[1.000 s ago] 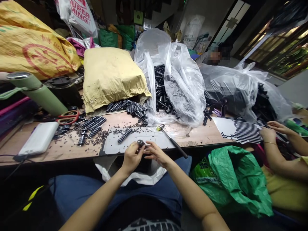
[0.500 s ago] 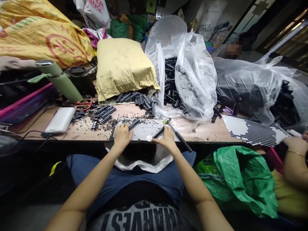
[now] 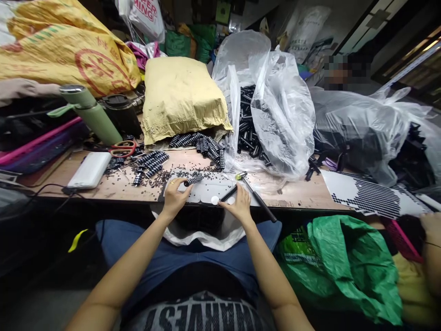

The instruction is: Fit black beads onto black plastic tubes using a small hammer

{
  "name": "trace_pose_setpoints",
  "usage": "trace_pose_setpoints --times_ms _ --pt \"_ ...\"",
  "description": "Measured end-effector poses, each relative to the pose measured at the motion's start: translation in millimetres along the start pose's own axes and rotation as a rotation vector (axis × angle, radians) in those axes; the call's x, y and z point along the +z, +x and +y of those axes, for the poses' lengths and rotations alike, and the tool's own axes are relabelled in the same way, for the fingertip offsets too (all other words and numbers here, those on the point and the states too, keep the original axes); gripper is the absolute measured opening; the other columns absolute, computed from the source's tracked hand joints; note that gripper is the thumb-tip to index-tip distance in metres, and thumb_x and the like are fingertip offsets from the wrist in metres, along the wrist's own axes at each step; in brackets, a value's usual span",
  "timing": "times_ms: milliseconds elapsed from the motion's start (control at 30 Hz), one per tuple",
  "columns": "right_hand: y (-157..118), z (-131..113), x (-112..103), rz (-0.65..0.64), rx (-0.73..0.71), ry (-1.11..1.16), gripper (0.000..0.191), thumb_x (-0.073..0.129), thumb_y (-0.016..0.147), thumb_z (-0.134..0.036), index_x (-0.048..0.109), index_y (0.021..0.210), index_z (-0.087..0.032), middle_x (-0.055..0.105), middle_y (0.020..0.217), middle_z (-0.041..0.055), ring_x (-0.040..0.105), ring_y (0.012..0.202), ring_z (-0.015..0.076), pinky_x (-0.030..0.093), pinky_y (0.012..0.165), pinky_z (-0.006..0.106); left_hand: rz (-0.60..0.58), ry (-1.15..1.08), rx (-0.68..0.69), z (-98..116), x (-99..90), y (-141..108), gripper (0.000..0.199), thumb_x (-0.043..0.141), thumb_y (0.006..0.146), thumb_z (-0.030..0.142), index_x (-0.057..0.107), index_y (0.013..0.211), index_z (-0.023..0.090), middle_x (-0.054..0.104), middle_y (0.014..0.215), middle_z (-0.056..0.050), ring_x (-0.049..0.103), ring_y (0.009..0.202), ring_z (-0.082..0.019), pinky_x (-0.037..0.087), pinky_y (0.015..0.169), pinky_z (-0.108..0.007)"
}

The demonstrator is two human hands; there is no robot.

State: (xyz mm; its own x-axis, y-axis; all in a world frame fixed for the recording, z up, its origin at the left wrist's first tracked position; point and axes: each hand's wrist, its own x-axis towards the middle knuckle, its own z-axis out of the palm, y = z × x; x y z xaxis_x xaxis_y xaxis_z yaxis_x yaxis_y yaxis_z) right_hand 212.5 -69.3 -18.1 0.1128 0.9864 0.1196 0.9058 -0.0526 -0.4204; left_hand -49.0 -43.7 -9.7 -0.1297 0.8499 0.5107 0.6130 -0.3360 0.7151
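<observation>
My left hand (image 3: 175, 198) pinches the near end of a short black part with pale checkered bands (image 3: 196, 179), between thumb and fingers. Under it lies a grey-white board (image 3: 206, 189) at the table's front edge. My right hand (image 3: 239, 202) is closed around a slim black tube (image 3: 227, 193), its thumb near the tube's lower end. A white disc (image 3: 215, 200) sits at that end; whether it is attached, I cannot tell. Just right of this hand, a hammer (image 3: 258, 197) lies with its dark handle over the edge. Small black bits (image 3: 172, 172) are scattered around the board.
More banded parts (image 3: 153, 162) lie left, beside red-handled scissors (image 3: 124, 149), a white box (image 3: 90, 170) and a green bottle (image 3: 93, 117). Behind stand a yellow sack (image 3: 186, 96) and a plastic bag (image 3: 282, 119) of black tubes. Another person's arm (image 3: 432, 239) shows at right.
My left thumb and fingers have closed on the banded part, which has turned slightly. My right hand has curled more over the tube, and a second pale disc shows beneath it. The view shifted slightly.
</observation>
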Motion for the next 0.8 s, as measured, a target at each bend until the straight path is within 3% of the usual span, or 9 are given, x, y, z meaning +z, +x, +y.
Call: trace_pose_setpoints --times_ms 133,233,333,533,667,800 --pt "-1 2 5 0.041 -0.012 0.013 0.104 0.071 0.061 -0.066 0.031 0.143 -0.015 0.042 0.142 0.0192 0.039 0.131 0.0363 0.030 0.106 0.051 0.047 -0.399 -0.200 17 11.2 12 0.028 0.065 0.081 0.041 0.064 0.095 0.016 0.068 0.092 -0.007 0.064 0.089 -0.019 0.048 0.086 -0.032" --pt "-1 4 3 0.060 -0.031 0.076 0.106 0.072 0.060 -0.064 0.030 0.143 -0.014 0.042 0.141 0.0208 0.038 0.132 0.0368 0.032 0.106 0.053 -0.011 -0.756 -0.427 24 22.9 17 0.036 0.062 0.082 0.048 0.061 0.096 0.015 0.065 0.079 -0.003 0.061 0.064 -0.012 0.050 0.062 -0.025" --pt "-4 1 -7 0.064 -0.152 0.202 0.114 0.078 0.057 -0.060 0.023 0.146 -0.012 0.038 0.144 0.0221 0.034 0.135 0.0351 0.031 0.110 0.052 -0.068 -0.997 -0.613 34 25.2 18 0.048 0.066 0.076 0.053 0.062 0.103 0.013 0.057 0.068 0.002 0.047 0.042 -0.006 0.036 0.038 -0.019" --pt "-2 -38 -39 -0.081 -0.473 0.421 0.111 0.082 0.059 -0.050 0.021 0.146 -0.019 0.034 0.145 0.0186 0.031 0.137 0.0321 0.036 0.109 0.050 -0.199 -1.070 -0.772 61 14.3 21 0.056 0.067 0.073 0.048 0.062 0.115 0.011 0.054 0.054 0.005 0.040 0.032 -0.006 0.025 0.030 -0.017" --pt "8 -69 -46 -0.152 -0.696 0.487 0.113 0.082 0.061 -0.043 0.013 0.148 -0.021 0.031 0.147 0.0170 0.029 0.140 0.0304 0.033 0.112 0.048 -0.221 -1.089 -0.823 74 15.1 23 0.045 0.068 0.071 0.040 0.067 0.105 0.010 0.062 0.061 0.001 0.051 0.040 -0.008 0.037 0.036 -0.018" --pt "16 -80 -44 -0.213 -0.778 0.548 0.111 0.080 0.063 -0.034 0.011 0.148 -0.021 0.028 0.149 0.0164 0.027 0.141 0.0275 0.030 0.115 0.045 -0.209 -1.075 -0.902 86 14.9 24 0.037 0.070 0.067 0.039 0.067 0.091 0.011 0.062 0.062 0.001 0.058 0.044 -0.013 0.048 0.042 -0.025"
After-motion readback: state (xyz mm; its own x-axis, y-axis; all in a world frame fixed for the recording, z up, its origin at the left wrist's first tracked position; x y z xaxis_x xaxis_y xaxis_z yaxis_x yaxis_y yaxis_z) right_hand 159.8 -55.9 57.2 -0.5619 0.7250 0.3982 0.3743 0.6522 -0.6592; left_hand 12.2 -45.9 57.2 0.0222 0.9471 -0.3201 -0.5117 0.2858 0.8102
